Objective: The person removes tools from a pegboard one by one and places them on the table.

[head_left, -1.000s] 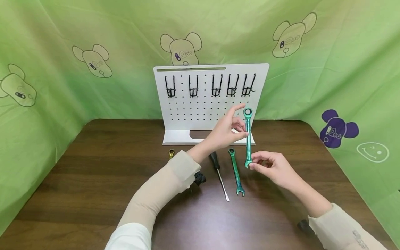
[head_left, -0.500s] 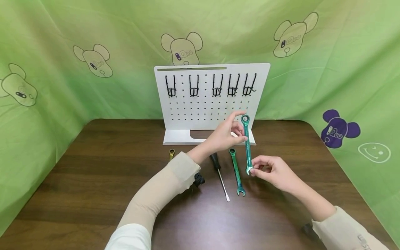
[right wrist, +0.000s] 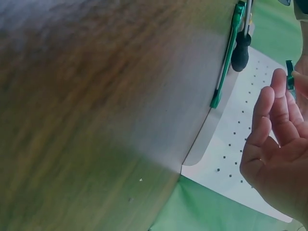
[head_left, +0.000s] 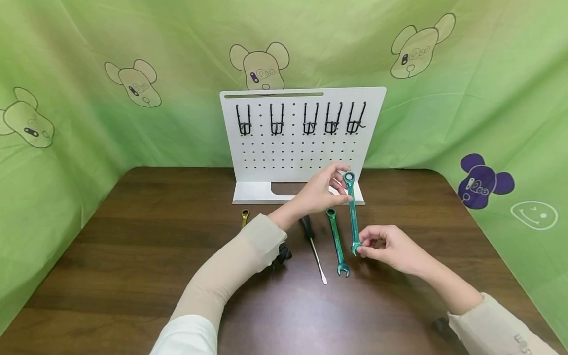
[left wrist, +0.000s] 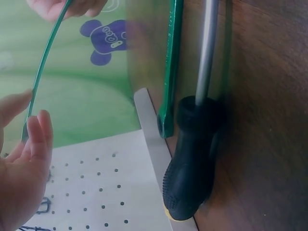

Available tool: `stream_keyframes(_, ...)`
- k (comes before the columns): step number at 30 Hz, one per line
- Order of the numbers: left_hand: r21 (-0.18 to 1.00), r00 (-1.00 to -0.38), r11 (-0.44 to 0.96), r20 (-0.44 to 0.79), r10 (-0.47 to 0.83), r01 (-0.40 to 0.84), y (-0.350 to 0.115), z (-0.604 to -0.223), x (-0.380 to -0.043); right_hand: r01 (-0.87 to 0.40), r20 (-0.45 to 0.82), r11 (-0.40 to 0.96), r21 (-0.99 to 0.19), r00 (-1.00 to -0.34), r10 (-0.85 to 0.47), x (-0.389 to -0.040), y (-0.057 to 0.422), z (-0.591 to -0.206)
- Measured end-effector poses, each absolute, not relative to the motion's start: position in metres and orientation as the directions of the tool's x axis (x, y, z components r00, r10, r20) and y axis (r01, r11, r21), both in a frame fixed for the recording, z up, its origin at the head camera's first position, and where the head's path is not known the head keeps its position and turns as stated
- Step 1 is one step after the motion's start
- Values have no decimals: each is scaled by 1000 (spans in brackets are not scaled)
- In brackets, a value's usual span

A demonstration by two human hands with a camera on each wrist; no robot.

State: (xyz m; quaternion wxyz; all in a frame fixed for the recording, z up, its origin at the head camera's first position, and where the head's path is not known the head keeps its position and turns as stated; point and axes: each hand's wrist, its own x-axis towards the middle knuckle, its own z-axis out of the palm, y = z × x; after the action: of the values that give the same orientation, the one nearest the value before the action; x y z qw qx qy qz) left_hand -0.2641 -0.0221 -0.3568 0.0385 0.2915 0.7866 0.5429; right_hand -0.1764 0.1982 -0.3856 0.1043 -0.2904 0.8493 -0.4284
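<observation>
A teal-green combination wrench [head_left: 353,214] is held between both hands above the table, its ring end up and its open end down. My left hand [head_left: 320,191] pinches it near the ring end. With thumb and fingers, my right hand [head_left: 392,248] grips the open end; in the right wrist view only a short green piece of the wrench [right wrist: 290,77] shows at the fingertips. On the table just left of it lies a second green combination wrench [head_left: 337,242]. Beside that is a black-handled flathead screwdriver [head_left: 316,256], seen large in the left wrist view.
Behind the hands stands a white pegboard [head_left: 266,153] with several black wire hooks [head_left: 309,121] in a row. A gold ring-ended tool [head_left: 245,215] lies partly hidden by the left sleeve. Green printed cloth [head_left: 186,118] surrounds the brown table [head_left: 133,236].
The held wrench has come down, its ring end dropping away from the hooks. My right hand has lowered with it. The left index finger has bent closer to the ring end.
</observation>
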Motion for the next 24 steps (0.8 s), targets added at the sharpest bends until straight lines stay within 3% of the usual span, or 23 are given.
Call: stream_keyframes(24,812,-833,417,145,533,408,-4,-384,-270,-357,-97,459,-814,-694,-713,-185,217,-396)
